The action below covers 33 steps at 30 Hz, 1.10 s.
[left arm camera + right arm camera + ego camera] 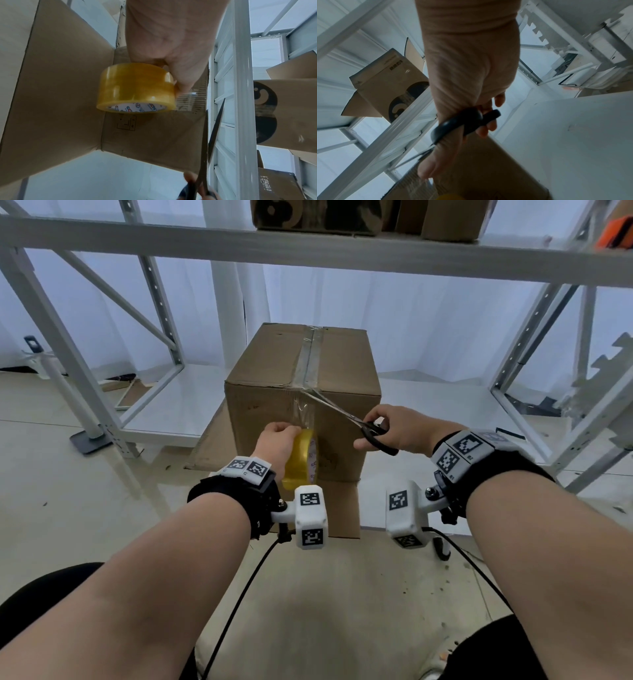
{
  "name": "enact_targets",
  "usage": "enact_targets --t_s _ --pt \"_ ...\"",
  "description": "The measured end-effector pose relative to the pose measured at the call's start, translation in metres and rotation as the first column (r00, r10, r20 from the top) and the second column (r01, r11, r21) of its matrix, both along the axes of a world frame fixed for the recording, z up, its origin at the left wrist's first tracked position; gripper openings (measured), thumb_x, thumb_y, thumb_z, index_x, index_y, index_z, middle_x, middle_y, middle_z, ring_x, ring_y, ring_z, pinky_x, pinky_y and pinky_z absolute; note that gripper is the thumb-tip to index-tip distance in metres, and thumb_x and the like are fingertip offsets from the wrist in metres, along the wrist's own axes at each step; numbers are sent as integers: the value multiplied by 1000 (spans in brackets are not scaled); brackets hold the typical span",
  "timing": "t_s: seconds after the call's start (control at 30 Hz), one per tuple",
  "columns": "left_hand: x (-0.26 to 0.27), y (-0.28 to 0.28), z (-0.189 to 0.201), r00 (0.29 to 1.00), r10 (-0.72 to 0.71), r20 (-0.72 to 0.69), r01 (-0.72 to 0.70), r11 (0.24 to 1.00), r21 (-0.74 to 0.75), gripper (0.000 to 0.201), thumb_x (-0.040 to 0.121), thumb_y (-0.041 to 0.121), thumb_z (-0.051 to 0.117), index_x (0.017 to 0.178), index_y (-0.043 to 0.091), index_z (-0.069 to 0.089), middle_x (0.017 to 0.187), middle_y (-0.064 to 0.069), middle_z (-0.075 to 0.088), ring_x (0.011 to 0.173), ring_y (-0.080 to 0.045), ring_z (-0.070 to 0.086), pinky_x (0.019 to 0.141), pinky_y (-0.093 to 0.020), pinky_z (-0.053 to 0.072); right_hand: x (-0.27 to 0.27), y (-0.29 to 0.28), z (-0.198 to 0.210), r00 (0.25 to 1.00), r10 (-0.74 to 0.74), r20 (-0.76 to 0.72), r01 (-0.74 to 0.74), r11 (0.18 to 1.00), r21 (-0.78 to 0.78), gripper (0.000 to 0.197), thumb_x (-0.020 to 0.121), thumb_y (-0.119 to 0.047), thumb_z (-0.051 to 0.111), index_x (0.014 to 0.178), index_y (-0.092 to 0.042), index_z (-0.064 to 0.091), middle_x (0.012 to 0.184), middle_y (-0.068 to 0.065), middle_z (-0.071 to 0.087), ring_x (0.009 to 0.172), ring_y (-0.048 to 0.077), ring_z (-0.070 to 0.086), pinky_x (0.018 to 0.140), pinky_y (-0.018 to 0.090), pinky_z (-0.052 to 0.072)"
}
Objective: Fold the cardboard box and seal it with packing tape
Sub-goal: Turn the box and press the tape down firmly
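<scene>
A closed cardboard box (270, 361) stands on the floor in front of me. A strip of clear tape (310, 359) runs along its top seam and down over the front edge. My left hand (278, 438) grips the yellow tape roll (302, 460) against the box's front face, with tape stretched up from it. My right hand (388, 429) holds black-handled scissors (371, 433); their blades are slightly apart at the stretched tape near the top front edge. The left wrist view shows the tape roll (135, 88), the scissors (214, 128) and the box (154, 135). In the right wrist view my fingers are through the scissors (464, 121).
Flattened cardboard (342, 508) lies under the box. White metal shelving uprights (164, 313) flank it left and right, and a shelf beam (308, 251) overhead carries other cartons (318, 215). Black cables (239, 594) hang from my wrist cameras.
</scene>
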<state>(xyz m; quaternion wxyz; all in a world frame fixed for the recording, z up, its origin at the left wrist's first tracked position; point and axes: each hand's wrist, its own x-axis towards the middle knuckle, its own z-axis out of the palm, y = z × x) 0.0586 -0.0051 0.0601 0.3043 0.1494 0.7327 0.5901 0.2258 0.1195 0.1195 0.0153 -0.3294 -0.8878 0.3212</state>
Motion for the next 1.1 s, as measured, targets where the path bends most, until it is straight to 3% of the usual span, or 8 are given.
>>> enact_targets --t_s 0.17,0.3,0.4,0.5,0.57,0.77,0.87,1.1 --pt "10 -3 9 998 45 -50 -45 999 -7 14 92 23 54 105 19 52 89 -1 52 76 -18 50 78 -36 47 23 -5 16 966 -10 258 -19 994 109 51 75 -53 72 109 -18 60 104 -1 58 100 17 54 88 29 41" --pt "13 -5 14 997 30 -75 -33 999 -27 21 92 23 53 112 15 54 99 -6 54 90 -24 52 82 -38 48 21 -8 17 962 1 274 -27 995 92 54 73 -57 71 106 -15 65 87 0 63 85 15 58 77 26 45" --pt "10 -7 15 994 14 -106 -18 999 -38 23 93 23 53 114 14 55 90 -2 53 86 -22 51 83 -38 48 6 -10 17 965 34 259 -52 997 60 55 75 -57 68 107 -13 66 81 2 63 73 13 58 68 22 46" --pt "6 -9 14 992 -23 -123 15 998 -67 15 93 25 53 107 18 52 84 4 47 77 -15 47 80 -35 46 -9 -8 17 951 66 302 -83 996 42 60 76 -61 65 109 -11 66 91 8 66 77 15 58 76 26 48" --pt "3 -9 13 992 -32 -122 23 997 -72 12 94 25 52 105 21 50 84 5 47 74 -13 45 79 -34 44 -16 -4 17 939 86 332 -101 994 29 60 76 -61 64 109 -11 66 93 9 66 77 15 57 73 26 47" --pt "-7 -4 7 994 24 -103 -28 999 -39 8 94 26 52 98 22 58 84 4 52 80 -17 49 83 -36 46 -22 14 23 940 131 314 -126 991 -34 49 78 -56 65 109 -17 62 88 2 65 81 15 60 83 30 47" --pt "-9 -1 4 996 27 -90 -30 999 -36 8 94 26 54 97 22 60 83 4 53 76 -13 48 78 -33 44 -25 20 22 961 126 246 -107 990 -89 45 74 -54 68 103 -20 63 86 2 64 78 14 58 78 30 44" --pt "-9 1 2 994 52 -99 -53 998 -16 6 93 26 55 95 22 60 82 4 54 73 -12 48 73 -31 44 -29 26 20 940 146 309 -123 988 -93 41 80 -47 67 105 -16 63 80 0 61 71 10 56 60 21 36"
